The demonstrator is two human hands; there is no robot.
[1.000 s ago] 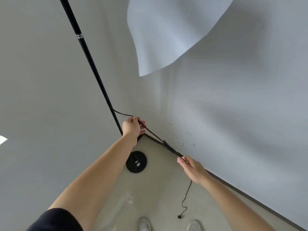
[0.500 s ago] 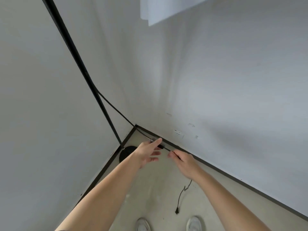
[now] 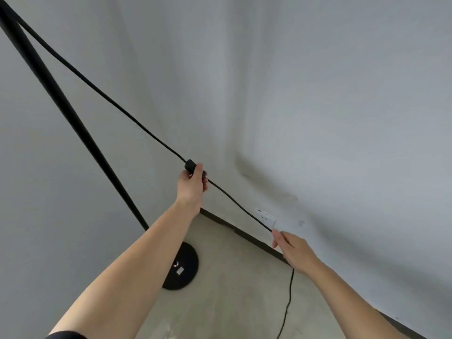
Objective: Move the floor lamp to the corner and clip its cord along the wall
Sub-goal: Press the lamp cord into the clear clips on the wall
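The floor lamp's black pole (image 3: 63, 106) slants down to its round black base (image 3: 186, 267), which stands on the floor in the corner. A black cord (image 3: 110, 99) runs taut from the pole's top down to my left hand (image 3: 192, 187), which grips the cord's inline switch (image 3: 193, 167). From there the cord continues to my right hand (image 3: 291, 250), which pinches it near the wall. Below that hand the cord hangs loose to the floor (image 3: 288, 304). The shade is out of view.
Two grey walls meet in the corner, with a dark baseboard (image 3: 244, 232) along the bottom. A white wall socket (image 3: 265, 217) sits low on the right wall, just above my right hand. The floor (image 3: 232, 289) is pale concrete.
My left hand rose along the cord and took hold of the inline switch. My right hand slid right along the wall. The view moved closer and the shade left the frame.
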